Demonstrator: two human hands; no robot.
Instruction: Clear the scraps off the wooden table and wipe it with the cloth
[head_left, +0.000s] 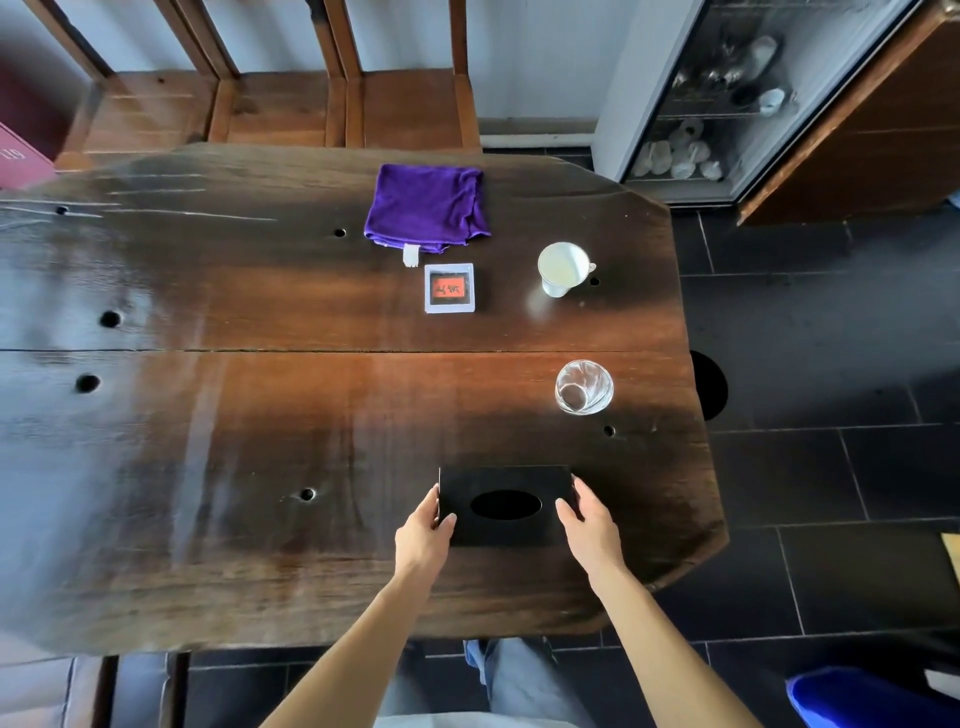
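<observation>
A dark wooden table (260, 415) fills the view. A folded purple cloth (427, 208) with a white tag lies near its far edge. Close to the near edge sits a black tissue box (506, 506) with an oval opening. My left hand (423, 530) holds the box's left end, thumb on top and fingers on the side. My right hand (589, 525) holds the right end the same way. No loose scraps show on the wood.
A small white-framed red card box (449, 287) lies below the cloth. A white cup (562, 267) and an empty clear glass (583, 387) stand toward the right edge. Wooden chairs (291, 104) line the far side; a glass cabinet (727, 104) stands far right.
</observation>
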